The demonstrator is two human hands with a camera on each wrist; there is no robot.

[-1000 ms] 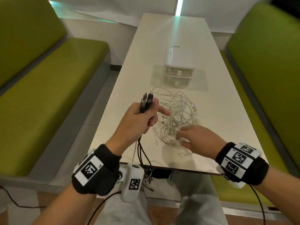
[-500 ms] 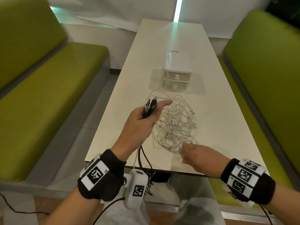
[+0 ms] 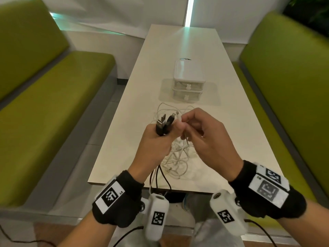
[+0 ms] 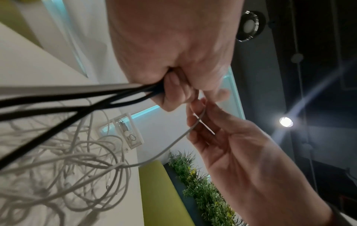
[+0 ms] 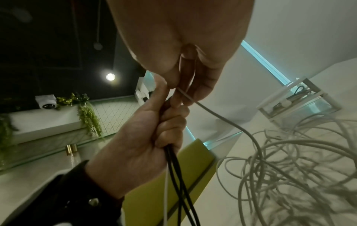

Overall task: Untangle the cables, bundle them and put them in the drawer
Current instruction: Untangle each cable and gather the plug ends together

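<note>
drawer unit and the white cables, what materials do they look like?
Drawer unit: looks like plastic, opaque white frame with clear glossy drawer fronts; contents show through in the right wrist view.
White cables: probably matte rubbery or PVC jacket; they flex into loose loops with no sheen. Exact polymer can't be told.

1. A long white table (image 3: 179,50) stands in the middle.
2. A green bench (image 3: 44,97) sits on the left side, and another green bench (image 3: 288,82) sits on the right.
3. The wall (image 3: 124,13) behind is white, with a bright strip of light (image 3: 189,13) running up it.
4. The floor (image 3: 105,118) is grey.
5. Green plants (image 4: 203,188) grow behind the right bench.
6. A round lamp (image 5: 110,76) shines on the dark ceiling.
</note>
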